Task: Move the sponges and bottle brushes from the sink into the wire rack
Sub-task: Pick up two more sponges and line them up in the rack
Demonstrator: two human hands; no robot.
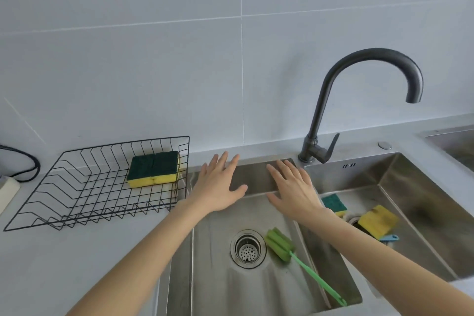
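A black wire rack point(77, 200) stands on the counter at the left, with one yellow-and-green sponge point(153, 169) in its back right corner. In the left sink basin point(220, 287) a green bottle brush point(295, 254) lies beside the drain. The right basin point(415, 187) holds a green-topped sponge point(334, 204), a yellow sponge point(377, 220) and a blue brush handle point(389, 238) partly under it. My left hand point(218, 185) and my right hand point(292, 187) hover over the back of the left basin, fingers spread, holding nothing.
A dark curved faucet point(333, 100) rises behind the divider between the basins. A black cable point(23, 159) and a white power strip point(7, 192) lie at the far left. A tiled wall stands behind the grey counter point(64, 259).
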